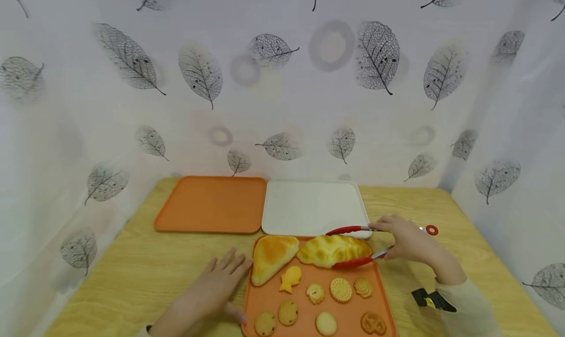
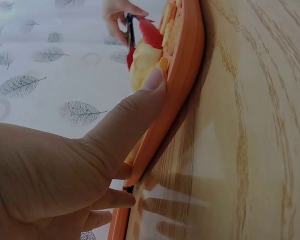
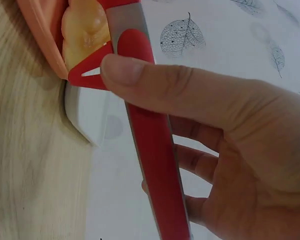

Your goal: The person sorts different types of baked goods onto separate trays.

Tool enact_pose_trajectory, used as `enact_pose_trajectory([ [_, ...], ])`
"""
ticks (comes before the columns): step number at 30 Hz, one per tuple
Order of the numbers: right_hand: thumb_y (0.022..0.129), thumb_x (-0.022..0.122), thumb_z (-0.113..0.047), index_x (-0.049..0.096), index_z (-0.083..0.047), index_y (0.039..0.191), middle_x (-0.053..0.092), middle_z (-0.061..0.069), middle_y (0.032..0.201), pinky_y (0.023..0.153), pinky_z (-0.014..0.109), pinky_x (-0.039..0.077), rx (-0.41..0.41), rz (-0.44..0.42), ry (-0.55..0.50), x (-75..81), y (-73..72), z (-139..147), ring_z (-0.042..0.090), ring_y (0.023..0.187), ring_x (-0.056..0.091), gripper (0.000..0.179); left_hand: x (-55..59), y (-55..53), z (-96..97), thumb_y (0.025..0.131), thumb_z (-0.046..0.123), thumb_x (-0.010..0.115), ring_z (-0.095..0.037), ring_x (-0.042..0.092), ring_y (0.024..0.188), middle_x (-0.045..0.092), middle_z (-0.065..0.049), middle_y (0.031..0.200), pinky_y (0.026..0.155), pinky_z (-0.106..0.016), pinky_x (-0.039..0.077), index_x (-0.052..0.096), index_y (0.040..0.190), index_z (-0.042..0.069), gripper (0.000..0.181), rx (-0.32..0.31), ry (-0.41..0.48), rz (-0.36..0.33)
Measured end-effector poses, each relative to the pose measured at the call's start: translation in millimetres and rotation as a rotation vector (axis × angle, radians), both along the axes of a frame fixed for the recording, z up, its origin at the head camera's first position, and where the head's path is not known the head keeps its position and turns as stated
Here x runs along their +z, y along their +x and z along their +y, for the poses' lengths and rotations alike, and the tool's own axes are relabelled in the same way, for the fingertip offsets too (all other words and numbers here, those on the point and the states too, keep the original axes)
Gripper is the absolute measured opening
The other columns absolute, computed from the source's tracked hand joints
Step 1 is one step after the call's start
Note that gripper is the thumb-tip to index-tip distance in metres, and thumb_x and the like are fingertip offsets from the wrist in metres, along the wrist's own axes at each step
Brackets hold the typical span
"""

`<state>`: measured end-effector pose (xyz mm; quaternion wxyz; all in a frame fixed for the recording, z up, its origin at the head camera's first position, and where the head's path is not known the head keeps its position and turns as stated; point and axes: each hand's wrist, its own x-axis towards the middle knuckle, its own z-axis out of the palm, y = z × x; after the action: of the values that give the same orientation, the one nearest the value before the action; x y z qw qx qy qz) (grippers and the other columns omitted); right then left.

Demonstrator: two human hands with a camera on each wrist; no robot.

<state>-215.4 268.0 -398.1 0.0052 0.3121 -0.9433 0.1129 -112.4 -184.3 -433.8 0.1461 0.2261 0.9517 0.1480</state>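
Observation:
My right hand (image 1: 408,241) grips red-and-silver tongs (image 3: 157,160), thumb on one arm and fingers behind. The red tips of the tongs lie on either side of a long, lumpy golden bread (image 1: 333,250), over the far right part of the nearer orange tray (image 1: 384,285). Whether the bread is raised off the tray, I cannot tell. My left hand (image 1: 214,288) is spread along that tray's left edge, its thumb (image 2: 127,120) at the rim. A triangular bread (image 1: 273,256) lies in the tray's far left corner, close to the left fingertips.
Several small cookies, including a fish-shaped one (image 1: 291,279) and a pretzel-shaped one (image 1: 372,323), lie in the nearer tray. Behind it, another orange tray (image 1: 212,204) and a white tray (image 1: 315,207) stand side by side. A leaf-patterned curtain (image 1: 282,106) surrounds the wooden table (image 1: 132,278).

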Motion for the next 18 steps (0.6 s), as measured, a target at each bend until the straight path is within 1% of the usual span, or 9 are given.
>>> enact_pose_trajectory([
  [5, 0.059, 0.092, -0.021, 0.067, -0.008, 0.124, 0.065, 0.004, 0.107, 0.079, 0.044, 0.052, 0.031, 0.000, -0.025, 4.3, -3.2, 5.0, 0.026, 0.098, 0.057, 0.071, 0.2, -0.7, 0.9, 0.057, 0.079, 0.066, -0.044, 0.013, 0.149, 0.029, -0.021, 0.158, 0.110, -0.073, 0.018, 0.031, 0.152, 0.008, 0.124, 0.006, 0.004, 0.010],
  [8, 0.060, 0.092, -0.021, 0.067, -0.008, 0.124, 0.065, 0.002, 0.105, 0.079, 0.039, 0.051, 0.035, -0.004, -0.028, 4.6, -4.1, 9.3, 0.021, 0.096, 0.056, 0.070, 0.4, -1.2, 1.0, 0.058, 0.079, 0.065, -0.044, 0.013, 0.149, 0.029, -0.021, 0.158, 0.110, -0.073, 0.018, 0.030, 0.153, 0.009, 0.123, 0.002, 0.000, 0.012],
  [11, 0.060, 0.092, -0.022, 0.068, -0.008, 0.123, 0.065, 0.001, 0.103, 0.077, 0.036, 0.050, 0.048, 0.000, -0.034, 6.2, -4.1, 13.5, 0.020, 0.094, 0.055, 0.069, 1.0, -0.9, 1.2, 0.058, 0.079, 0.065, -0.044, 0.012, 0.149, 0.028, -0.021, 0.159, 0.110, -0.073, 0.018, 0.030, 0.153, 0.009, 0.123, 0.003, -0.004, 0.004],
  [16, 0.059, 0.092, -0.022, 0.069, -0.008, 0.120, 0.064, -0.002, 0.102, 0.074, 0.033, 0.049, 0.028, 0.009, -0.057, 12.6, -1.9, 19.9, 0.017, 0.091, 0.055, 0.067, 2.2, 0.9, 1.2, 0.058, 0.077, 0.067, -0.044, 0.012, 0.150, 0.028, -0.021, 0.158, 0.110, -0.073, 0.017, 0.030, 0.153, 0.009, 0.123, 0.006, -0.002, -0.009],
  [18, 0.059, 0.092, -0.022, 0.069, -0.008, 0.120, 0.065, -0.001, 0.104, 0.075, 0.034, 0.050, 0.021, 0.017, -0.070, 15.2, -1.4, 22.8, 0.018, 0.092, 0.056, 0.066, 2.3, 1.7, 1.1, 0.058, 0.077, 0.067, -0.044, 0.012, 0.149, 0.028, -0.021, 0.158, 0.110, -0.073, 0.018, 0.030, 0.153, 0.009, 0.123, 0.006, -0.003, -0.011],
])
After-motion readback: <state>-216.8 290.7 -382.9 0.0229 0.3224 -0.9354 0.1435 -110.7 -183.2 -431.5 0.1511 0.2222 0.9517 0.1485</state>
